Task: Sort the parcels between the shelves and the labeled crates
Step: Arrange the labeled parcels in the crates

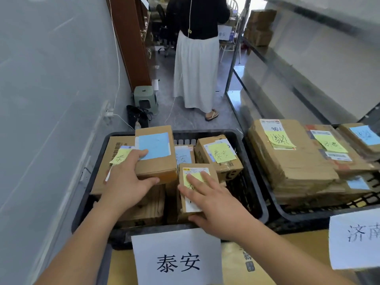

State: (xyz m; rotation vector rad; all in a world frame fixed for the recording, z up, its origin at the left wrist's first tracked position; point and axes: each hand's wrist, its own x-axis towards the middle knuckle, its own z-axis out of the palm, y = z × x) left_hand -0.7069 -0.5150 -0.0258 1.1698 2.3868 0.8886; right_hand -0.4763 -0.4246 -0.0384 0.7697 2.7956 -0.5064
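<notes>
A black crate (253,182) with a white paper label (176,258) on its front holds several cardboard parcels. My left hand (125,182) grips a parcel with a blue sticker (156,153) by its near left corner, thumb under the front edge, above the other boxes. My right hand (213,202) holds a small parcel with a yellow note (195,175), fingers spread on top and thumb on its near end. Another parcel with a yellow note (220,155) lies at the crate's back right.
A second black crate (308,214) to the right carries flat parcels (287,157) and its own paper label (353,241). A person in a white skirt (195,68) stands in the aisle ahead. A green stool (145,97) and a black bag (137,118) stand by the left wall. Metal shelving (287,68) runs along the right.
</notes>
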